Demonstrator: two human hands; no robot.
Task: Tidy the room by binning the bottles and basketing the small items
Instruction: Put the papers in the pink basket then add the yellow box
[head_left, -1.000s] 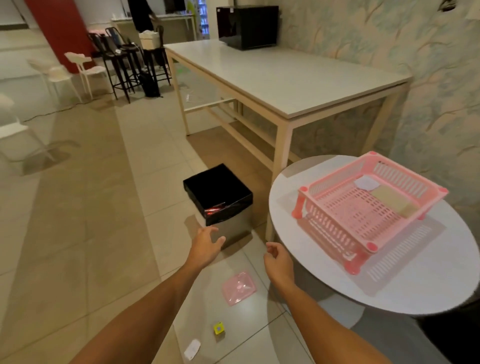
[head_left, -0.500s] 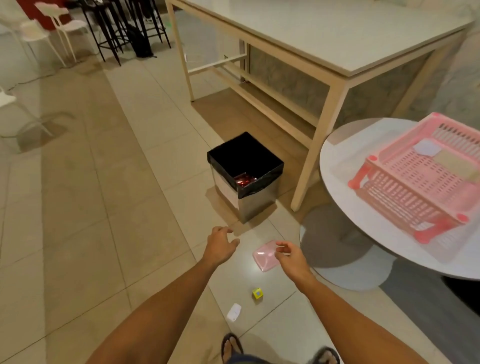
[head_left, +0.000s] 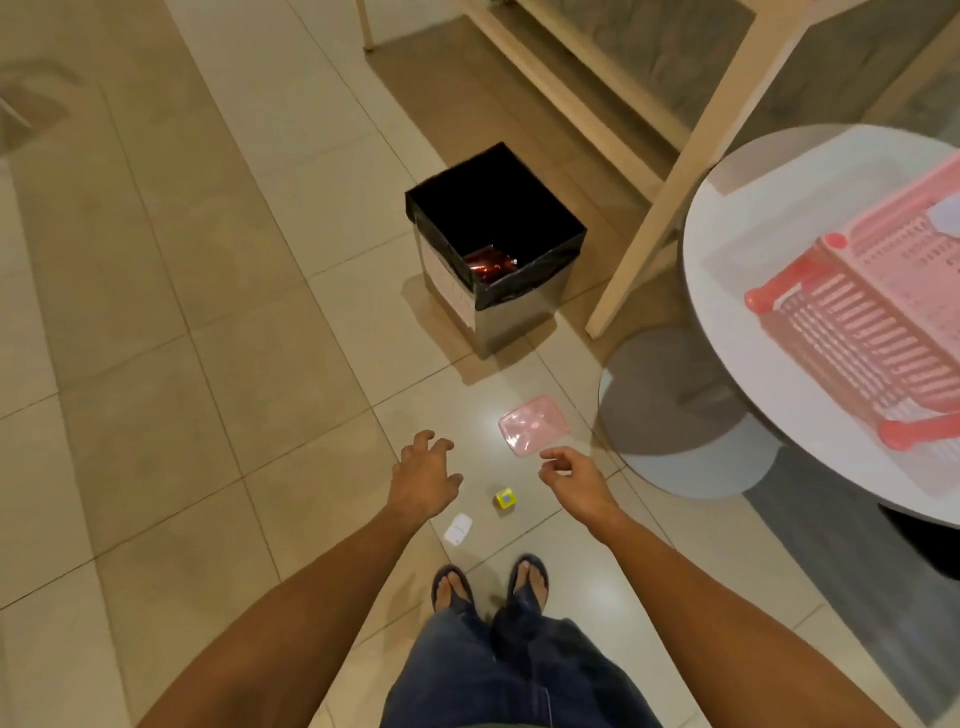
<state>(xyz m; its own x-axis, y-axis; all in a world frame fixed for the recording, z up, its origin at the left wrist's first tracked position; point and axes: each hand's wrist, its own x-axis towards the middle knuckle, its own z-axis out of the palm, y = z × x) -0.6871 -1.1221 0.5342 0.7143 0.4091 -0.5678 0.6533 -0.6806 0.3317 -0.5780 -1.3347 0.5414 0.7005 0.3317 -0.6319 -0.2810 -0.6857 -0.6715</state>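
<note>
Three small items lie on the tiled floor in front of my feet: a flat pink lid (head_left: 533, 425), a little yellow cube (head_left: 505, 499) and a white card (head_left: 458, 529). My left hand (head_left: 423, 475) hovers above the floor left of the cube, fingers loosely spread and holding nothing. My right hand (head_left: 569, 475) hangs just below the pink lid, fingers loosely curled and empty. A square bin (head_left: 519, 306) with a black liner stands further ahead, something shiny red inside it. The pink basket (head_left: 852, 322) sits on the round white table (head_left: 727, 270) at the right.
A pale wooden table leg (head_left: 670, 187) stands between the bin and the round table. The round table's grey base (head_left: 675, 415) lies on the floor right of the pink lid. My sandalled feet (head_left: 488, 582) are just behind the card.
My view has tilted down and closer to the floor. Both hands have dropped lower toward the small items; the right hand now sits beside the pink lid.
</note>
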